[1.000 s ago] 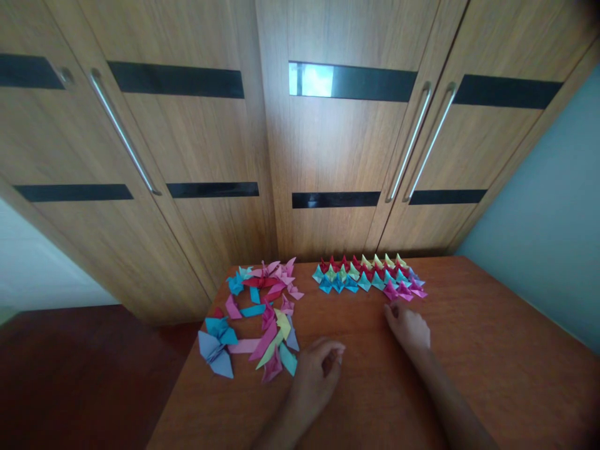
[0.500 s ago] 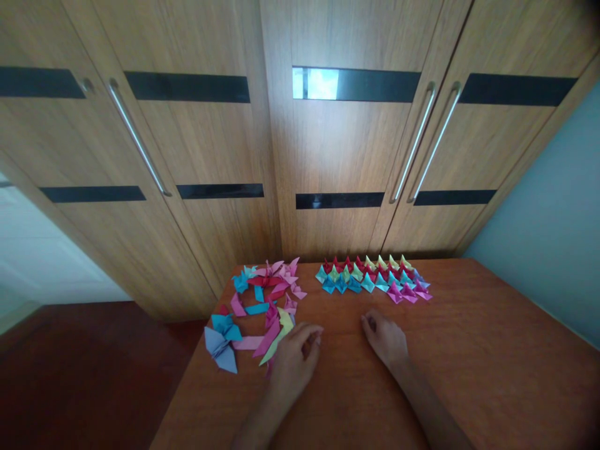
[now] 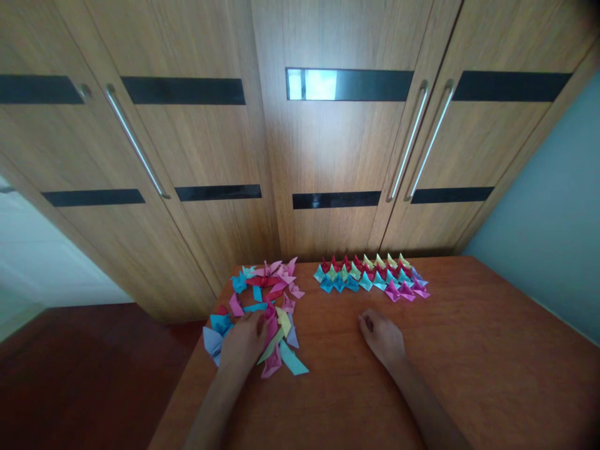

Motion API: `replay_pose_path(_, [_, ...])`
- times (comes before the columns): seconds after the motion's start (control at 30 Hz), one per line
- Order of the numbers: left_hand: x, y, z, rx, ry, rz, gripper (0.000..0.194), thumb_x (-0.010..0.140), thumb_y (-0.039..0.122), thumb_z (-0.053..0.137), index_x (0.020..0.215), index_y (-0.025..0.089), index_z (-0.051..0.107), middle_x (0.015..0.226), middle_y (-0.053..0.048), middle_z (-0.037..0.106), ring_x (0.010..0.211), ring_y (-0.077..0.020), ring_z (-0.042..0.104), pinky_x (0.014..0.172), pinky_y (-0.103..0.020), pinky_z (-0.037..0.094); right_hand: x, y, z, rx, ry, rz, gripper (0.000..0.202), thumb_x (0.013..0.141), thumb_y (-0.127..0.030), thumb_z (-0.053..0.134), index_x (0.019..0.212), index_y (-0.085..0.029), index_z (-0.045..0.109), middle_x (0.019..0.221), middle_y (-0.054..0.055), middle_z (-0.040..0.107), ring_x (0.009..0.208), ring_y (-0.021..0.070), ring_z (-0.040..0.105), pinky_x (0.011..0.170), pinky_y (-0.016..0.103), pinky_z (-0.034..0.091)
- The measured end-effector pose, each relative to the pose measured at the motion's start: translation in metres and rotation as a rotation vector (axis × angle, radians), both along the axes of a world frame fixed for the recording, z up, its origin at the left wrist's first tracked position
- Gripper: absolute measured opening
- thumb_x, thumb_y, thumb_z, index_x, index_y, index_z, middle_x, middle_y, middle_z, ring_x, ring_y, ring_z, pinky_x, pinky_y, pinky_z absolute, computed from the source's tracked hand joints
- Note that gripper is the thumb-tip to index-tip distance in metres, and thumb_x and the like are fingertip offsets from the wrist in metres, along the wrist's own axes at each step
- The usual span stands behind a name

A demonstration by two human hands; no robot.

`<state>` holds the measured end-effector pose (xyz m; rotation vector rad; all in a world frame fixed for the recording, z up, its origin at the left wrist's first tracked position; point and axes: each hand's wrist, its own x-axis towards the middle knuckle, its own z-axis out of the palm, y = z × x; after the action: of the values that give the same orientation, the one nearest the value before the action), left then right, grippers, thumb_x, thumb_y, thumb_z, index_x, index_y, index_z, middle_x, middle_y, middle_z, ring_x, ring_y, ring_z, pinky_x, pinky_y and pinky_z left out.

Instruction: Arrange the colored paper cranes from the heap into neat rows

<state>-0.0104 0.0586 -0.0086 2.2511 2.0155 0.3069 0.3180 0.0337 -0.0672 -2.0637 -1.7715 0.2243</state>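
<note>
Folded paper cranes in many colours lie in a loose pile on the left of the table. My left hand (image 3: 244, 340) is over this pile, its fingers curled down against a magenta paper crane (image 3: 270, 320); whether they grip it is hidden. Close by are a pale yellow-green crane (image 3: 284, 321), a pink crane (image 3: 272, 362), a turquoise strip-like piece (image 3: 293, 359) and a grey-blue crane (image 3: 212, 341), partly covered by the hand. My right hand (image 3: 383, 337) rests on the table with loosely closed fingers, nothing visible in them, in front of the rows of small paper pieces.
Neat rows of pointed paper pieces (image 3: 354, 275) in red, yellow, turquoise, blue and magenta stand at the back of the brown table (image 3: 337, 400). Behind it rises a wooden wardrobe (image 3: 328, 150) with metal handles. A pale blue wall (image 3: 553, 212) is on the right.
My left hand has moved left onto the pile, uncovering the pink crane and the turquoise piece on its right side. My right hand stays in about the same place.
</note>
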Motion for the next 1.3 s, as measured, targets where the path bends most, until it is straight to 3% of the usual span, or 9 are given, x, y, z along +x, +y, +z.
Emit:
replay_pose_path(0.17, [0.004, 0.001, -0.005, -0.05, 0.063, 0.018, 0.025, 0.09, 0.03, 0.042, 0.104, 0.021, 0.061, 0.093, -0.009, 0.069, 0.087, -0.0234, 0.065, 0.071, -0.028, 0.044, 0.001, 0.0, -0.001, 0.013, 0.014, 0.006, 0.019, 0.089, -0.032, 0.043, 0.078, -0.023, 0.055, 0.075, -0.001, 0.064, 0.067, 0.0134, 0.058, 0.055, 0.022, 0.028])
replay_pose_path(0.33, [0.003, 0.003, -0.012, -0.029, 0.031, -0.006, 0.026, 0.09, 0.028, 0.041, 0.104, 0.021, 0.061, 0.093, -0.008, 0.069, 0.088, -0.0223, 0.065, 0.073, -0.028, 0.044, 0.001, 0.0, -0.003, 0.015, 0.023, 0.005, 0.02, 0.089, -0.033, 0.043, 0.076, -0.023, 0.055, 0.074, -0.001, 0.063, 0.065, 0.013, 0.057, 0.054, 0.022, 0.028])
replay_pose_path(0.53, [-0.001, 0.004, -0.015, 0.095, -0.024, -0.003, 0.026, 0.09, 0.026, 0.041, 0.104, 0.02, 0.062, 0.099, -0.008, 0.069, 0.088, -0.0215, 0.065, 0.073, -0.028, 0.046, 0.002, 0.0, -0.003, 0.031, 0.027, 0.012, 0.02, 0.089, -0.033, 0.043, 0.077, -0.023, 0.055, 0.074, -0.001, 0.064, 0.067, 0.0134, 0.058, 0.055, 0.022, 0.028])
replay_pose_path(0.63, [-0.002, 0.002, -0.006, 0.206, -0.125, -0.005, 0.025, 0.087, 0.023, 0.043, 0.103, 0.02, 0.062, 0.099, -0.006, 0.068, 0.087, -0.0213, 0.064, 0.072, -0.028, 0.047, 0.001, 0.0, -0.002, 0.044, 0.036, 0.019, 0.02, 0.089, -0.032, 0.044, 0.075, -0.023, 0.055, 0.074, -0.001, 0.064, 0.066, 0.0136, 0.058, 0.055, 0.022, 0.029])
replay_pose_path(0.8, [0.011, -0.008, 0.022, 0.409, -0.364, -0.097, 0.023, 0.086, 0.027, 0.048, 0.102, 0.021, 0.062, 0.094, -0.005, 0.067, 0.083, -0.0203, 0.064, 0.073, -0.03, 0.05, 0.003, -0.001, -0.003, 0.075, 0.156, 0.031, 0.02, 0.087, -0.035, 0.046, 0.075, -0.024, 0.058, 0.071, -0.001, 0.064, 0.065, 0.0149, 0.058, 0.055, 0.022, 0.032])
replay_pose_path(0.97, [0.048, -0.022, 0.038, 0.355, -0.511, -0.305, 0.02, 0.085, 0.02, 0.049, 0.098, 0.023, 0.064, 0.096, -0.004, 0.066, 0.084, -0.0172, 0.063, 0.074, -0.028, 0.051, 0.003, -0.002, -0.003, 0.152, 0.565, 0.14, 0.027, 0.085, -0.044, 0.049, 0.075, -0.021, 0.06, 0.066, 0.0, 0.06, 0.062, 0.0155, 0.055, 0.059, 0.025, 0.04])
replay_pose_path(1.13, [0.09, -0.03, 0.023, 0.205, -0.556, -0.405, 0.025, 0.085, 0.012, 0.047, 0.098, 0.023, 0.065, 0.094, -0.004, 0.064, 0.082, -0.016, 0.062, 0.074, -0.027, 0.05, -0.007, -0.011, 0.004, 0.153, 0.961, 0.274, 0.03, 0.079, -0.048, 0.059, 0.088, -0.019, 0.063, 0.072, 0.001, 0.059, 0.068, 0.0152, 0.055, 0.061, 0.024, 0.044])
replay_pose_path(1.3, [0.114, -0.032, -0.004, 0.123, -0.587, -0.436, 0.033, 0.081, 0.005, 0.047, 0.099, 0.025, 0.066, 0.092, -0.003, 0.064, 0.083, -0.0168, 0.062, 0.076, -0.029, 0.05, -0.016, -0.019, 0.005, 0.066, 0.986, 0.361, 0.031, 0.079, -0.046, 0.062, 0.094, -0.019, 0.065, 0.08, 0.002, 0.063, 0.071, 0.0147, 0.057, 0.065, 0.025, 0.045])
